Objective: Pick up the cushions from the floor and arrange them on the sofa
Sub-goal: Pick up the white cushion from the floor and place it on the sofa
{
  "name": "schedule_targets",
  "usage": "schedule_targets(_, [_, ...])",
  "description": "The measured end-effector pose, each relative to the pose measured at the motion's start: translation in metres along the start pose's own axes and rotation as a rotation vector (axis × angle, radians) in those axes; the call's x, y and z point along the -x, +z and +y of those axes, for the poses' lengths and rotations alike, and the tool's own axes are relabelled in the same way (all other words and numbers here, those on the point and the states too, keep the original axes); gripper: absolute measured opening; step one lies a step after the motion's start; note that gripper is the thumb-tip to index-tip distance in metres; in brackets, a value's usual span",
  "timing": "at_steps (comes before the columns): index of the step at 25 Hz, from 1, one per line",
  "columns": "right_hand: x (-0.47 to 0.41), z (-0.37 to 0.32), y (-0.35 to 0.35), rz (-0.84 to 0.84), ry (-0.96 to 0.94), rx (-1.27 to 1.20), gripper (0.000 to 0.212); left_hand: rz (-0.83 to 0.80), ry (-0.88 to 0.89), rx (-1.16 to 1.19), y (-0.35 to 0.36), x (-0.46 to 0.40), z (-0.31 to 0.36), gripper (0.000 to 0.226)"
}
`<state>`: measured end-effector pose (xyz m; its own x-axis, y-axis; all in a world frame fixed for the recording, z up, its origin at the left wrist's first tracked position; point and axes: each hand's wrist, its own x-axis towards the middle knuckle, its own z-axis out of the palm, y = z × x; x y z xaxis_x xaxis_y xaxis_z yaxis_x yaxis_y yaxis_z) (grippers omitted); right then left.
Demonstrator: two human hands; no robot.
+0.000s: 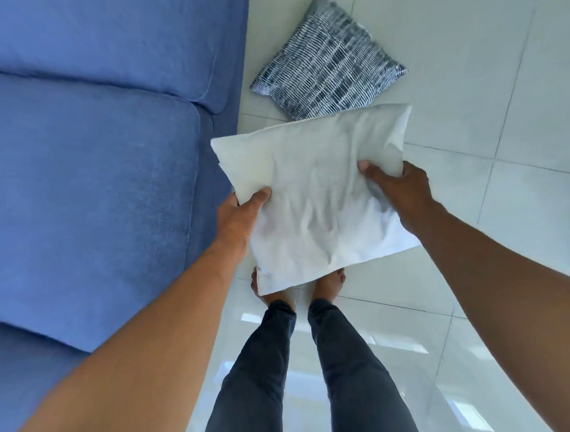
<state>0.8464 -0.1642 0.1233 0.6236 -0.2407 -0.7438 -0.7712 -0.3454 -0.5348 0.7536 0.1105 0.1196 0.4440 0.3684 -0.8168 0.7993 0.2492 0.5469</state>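
both hands clamp the white cushion [315, 198] and hold it in the air above the tiled floor [502, 192], just off the front edge of the blue sofa [91, 177]. left hand [241, 217] grips the cushion's left edge, thumb pressed over the top face and the other fingers hidden underneath. right hand [399, 192] pinches the right edge nearer the far corner, thumb on top, the fabric bunched and creased around it. the cushion is plain, wrinkled, and tilted so that its near corner hangs low over the person's bare feet [328, 283], covering most of the left foot.

beyond the white cushion, a patterned cushion [328, 64] in dark blue and white lies flat on the floor, turned like a diamond, its left corner close to the sofa's front edge. the held cushion's far edge overlaps the patterned one's near corner in this view; whether they touch cannot be told.

the sofa fills the left side, with two seat pads meeting at a seam and a third starting at the lower left corner; nothing lies on the seats that show. dark trousers [266, 371] cover the legs, standing on glossy pale tiles that carry window reflections. a pale shape at the right edge of the view is cut off and cannot be made out.
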Motion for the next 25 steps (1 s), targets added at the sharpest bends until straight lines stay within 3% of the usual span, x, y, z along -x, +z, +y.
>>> schedule_targets(2, [0.043,-0.029,-0.017,-0.01,-0.045,-0.022,0.071,0.013,0.055,0.012,-0.017,0.044,0.029,0.055])
schedule_targets(4, [0.088,-0.054,-0.03,-0.031,-0.093,-0.042,0.061,0.023,0.1,0.018,-0.035,0.09,0.056,0.063])
schedule_targets(9, [0.177,-0.11,-0.055,-0.076,-0.188,-0.109,0.045,0.047,0.182,0.079,-0.077,0.18,0.106,0.033])
schedule_targets(14, [0.239,-0.16,-0.055,-0.163,-0.314,-0.12,0.048,0.147,0.274,0.187,-0.123,0.24,0.122,0.032])
schedule_targets(20, [0.289,-0.213,0.006,-0.3,-0.459,-0.05,0.031,0.302,0.327,0.346,-0.192,0.274,0.114,0.033])
schedule_targets(25, [0.316,-0.248,0.081,-0.322,-0.529,0.036,0.048,0.394,0.331,0.461,-0.258,0.271,0.118,0.032])
